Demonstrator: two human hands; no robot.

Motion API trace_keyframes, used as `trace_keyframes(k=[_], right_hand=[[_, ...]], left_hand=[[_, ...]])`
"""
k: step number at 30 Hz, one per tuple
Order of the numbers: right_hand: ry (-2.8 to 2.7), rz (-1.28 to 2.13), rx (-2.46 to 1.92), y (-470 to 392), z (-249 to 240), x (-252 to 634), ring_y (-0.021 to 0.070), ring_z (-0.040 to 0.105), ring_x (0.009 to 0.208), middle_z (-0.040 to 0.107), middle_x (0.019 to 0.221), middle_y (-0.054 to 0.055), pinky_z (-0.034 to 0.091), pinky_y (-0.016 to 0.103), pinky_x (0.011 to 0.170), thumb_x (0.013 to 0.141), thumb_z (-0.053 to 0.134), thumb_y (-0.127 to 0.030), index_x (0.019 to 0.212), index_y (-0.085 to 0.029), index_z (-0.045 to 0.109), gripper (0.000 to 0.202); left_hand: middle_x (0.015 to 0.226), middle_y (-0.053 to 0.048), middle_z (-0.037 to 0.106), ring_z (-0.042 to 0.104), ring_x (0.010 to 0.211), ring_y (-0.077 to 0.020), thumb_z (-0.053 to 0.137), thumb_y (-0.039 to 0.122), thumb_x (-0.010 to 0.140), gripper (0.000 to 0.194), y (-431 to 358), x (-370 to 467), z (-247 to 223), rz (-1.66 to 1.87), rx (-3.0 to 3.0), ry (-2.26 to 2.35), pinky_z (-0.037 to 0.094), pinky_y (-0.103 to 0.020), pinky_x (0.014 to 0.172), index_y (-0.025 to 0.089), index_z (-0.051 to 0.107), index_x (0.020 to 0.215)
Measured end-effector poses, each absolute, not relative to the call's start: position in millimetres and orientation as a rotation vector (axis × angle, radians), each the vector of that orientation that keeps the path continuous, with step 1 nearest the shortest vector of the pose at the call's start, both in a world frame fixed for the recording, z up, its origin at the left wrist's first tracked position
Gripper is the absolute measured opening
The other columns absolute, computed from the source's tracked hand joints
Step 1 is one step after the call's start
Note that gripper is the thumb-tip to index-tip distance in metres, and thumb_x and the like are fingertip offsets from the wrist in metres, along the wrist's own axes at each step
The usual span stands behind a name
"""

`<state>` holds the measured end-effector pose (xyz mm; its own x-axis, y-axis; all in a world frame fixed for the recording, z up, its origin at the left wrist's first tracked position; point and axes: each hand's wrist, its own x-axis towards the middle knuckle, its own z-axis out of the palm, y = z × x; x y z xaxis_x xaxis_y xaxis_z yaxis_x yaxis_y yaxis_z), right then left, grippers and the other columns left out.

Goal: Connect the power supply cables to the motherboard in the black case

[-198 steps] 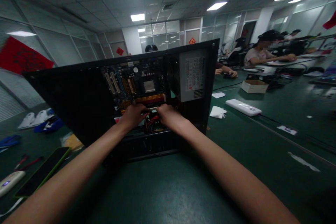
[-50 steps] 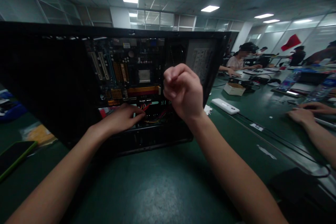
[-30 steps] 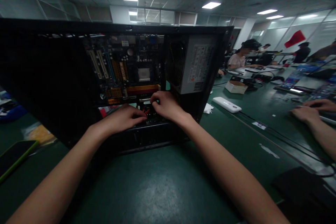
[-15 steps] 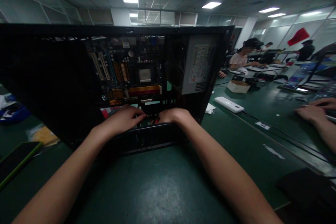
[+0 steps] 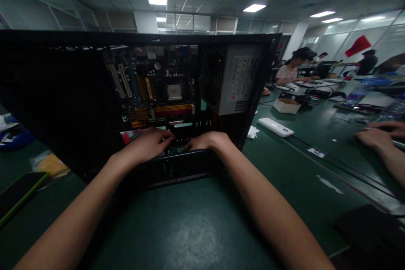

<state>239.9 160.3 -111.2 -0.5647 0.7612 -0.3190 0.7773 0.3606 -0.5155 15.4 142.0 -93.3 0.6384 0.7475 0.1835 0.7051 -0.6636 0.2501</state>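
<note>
A black computer case (image 5: 186, 164) stands open on the green table, its inside facing me. In it I see a motherboard (image 5: 182, 71) with a bare square processor (image 5: 174, 91), and a silver power supply (image 5: 241, 80) at the upper right. Both my hands reach over the near lower rail into the bottom of the case. My left hand (image 5: 152, 142) is closed, thumb and fingers drawn together; what lies between them is hidden. My right hand (image 5: 204, 140) curls down close beside it, its fingertips partly behind the rail, and I cannot make out what they hold.
To the right lie a white power strip (image 5: 275, 127) with black cables and a small open box (image 5: 286, 105). Another person's hands (image 5: 379, 135) rest at the right edge. On the left are a green-edged phone (image 5: 22, 194) and a plastic bag (image 5: 52, 163).
My right hand has shifted slightly left and its fingers have spread a little; the small red and coloured bit beside it is out of sight. My left hand has barely moved.
</note>
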Motion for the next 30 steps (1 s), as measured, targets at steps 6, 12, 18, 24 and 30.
trace_keyframes(k=[6, 12, 18, 24, 30], right_hand=[[2.651, -0.872, 1.51, 150, -103, 235, 0.0173, 0.066, 0.065, 0.076, 0.079, 0.003, 0.044, 0.026, 0.059, 0.083, 0.071, -0.028, 0.081, -0.023, 0.079, 0.009], [3.238, -0.598, 1.665, 136, -99, 227, 0.0165, 0.068, 0.083, 0.076, 0.09, 0.006, 0.04, 0.024, 0.069, 0.098, 0.058, -0.028, 0.094, -0.015, 0.074, 0.021], [3.555, -0.354, 1.269, 134, -98, 226, 0.0192, 0.067, 0.098, 0.075, 0.104, 0.008, 0.042, 0.028, 0.084, 0.1, 0.056, -0.026, 0.108, -0.016, 0.07, 0.019], [3.607, -0.203, 0.975, 129, -95, 229, 0.0206, 0.064, 0.107, 0.071, 0.113, 0.01, 0.044, 0.032, 0.091, 0.102, 0.05, -0.025, 0.118, -0.017, 0.063, 0.022], [3.607, -0.301, 1.147, 127, -97, 229, 0.0221, 0.066, 0.107, 0.069, 0.12, 0.012, 0.047, 0.033, 0.089, 0.094, 0.05, -0.013, 0.139, -0.014, 0.041, 0.046]], left_hand=[[0.112, -0.007, 0.076, 0.069, 0.103, -0.0277, 0.042, 0.04, 0.098, 0.038, 140, 16, -91, 0.44, 2.712, 1.25, 0.051, -0.039, 0.091, 0.023, 0.073, 0.112], [0.137, -0.01, 0.065, 0.06, 0.125, -0.0293, 0.048, 0.035, 0.095, 0.045, 144, 14, -95, 0.55, 2.75, 1.268, 0.044, -0.044, 0.109, 0.022, 0.059, 0.136], [0.132, -0.011, 0.065, 0.061, 0.121, -0.0296, 0.048, 0.034, 0.096, 0.041, 139, 15, -90, 0.64, 2.87, 1.259, 0.047, -0.046, 0.106, 0.021, 0.059, 0.134], [0.138, -0.011, 0.062, 0.059, 0.125, -0.0296, 0.048, 0.032, 0.096, 0.049, 140, 13, -92, 0.671, 2.906, 1.307, 0.046, -0.046, 0.107, 0.022, 0.051, 0.144], [0.133, -0.01, 0.066, 0.063, 0.12, -0.0287, 0.048, 0.035, 0.098, 0.042, 140, 13, -90, 0.647, 2.9, 1.256, 0.049, -0.041, 0.103, 0.022, 0.058, 0.136]])
